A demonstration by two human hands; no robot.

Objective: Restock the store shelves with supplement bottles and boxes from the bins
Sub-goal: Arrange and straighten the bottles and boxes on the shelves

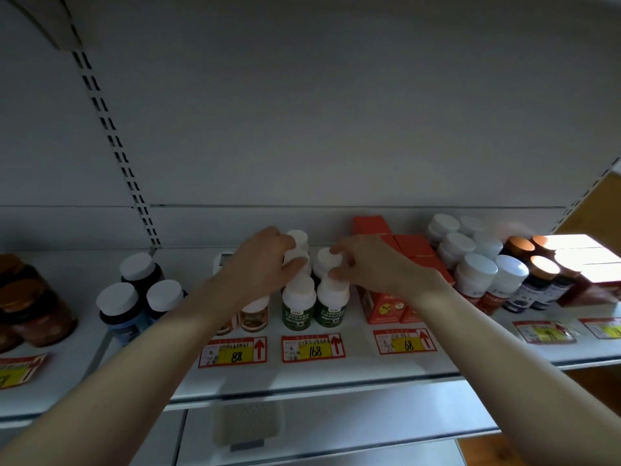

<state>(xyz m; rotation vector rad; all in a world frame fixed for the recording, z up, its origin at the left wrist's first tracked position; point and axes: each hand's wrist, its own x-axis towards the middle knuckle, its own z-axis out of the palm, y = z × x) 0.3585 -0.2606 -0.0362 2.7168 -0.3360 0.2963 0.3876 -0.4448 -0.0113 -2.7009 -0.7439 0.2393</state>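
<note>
White shelving fills the view: a plain back panel [336,112] above and one stocked shelf [369,371] running left to right, with price tags along its near lip. The bins are not in view.

The step in hand looks like setting bottles into place and squaring up their rows. The green-labelled bottles [299,307] with white caps stand in two columns at the middle of the shelf, just behind the tag marked 168 [312,348], and both hands are on them. The left hand [265,260] reaches in from the near left, fingers curled round a bottle behind the front one of the left column. The right hand [366,264] comes in from the near right, wrist slightly bent, and pinches the cap of the bottle behind the front one of the right column between thumb and fingertips [336,274].

Both forearms are stretched well forward and rise toward the shelf, converging on the two columns.

Orange boxes [413,247] sit just beside the columns on the right, and a brown-labelled bottle [253,314] stands close on the left, so there is little side room. The next move probably calls for easing each bottle straight back or down until it stands upright in line, then letting go without knocking its neighbours.
</note>
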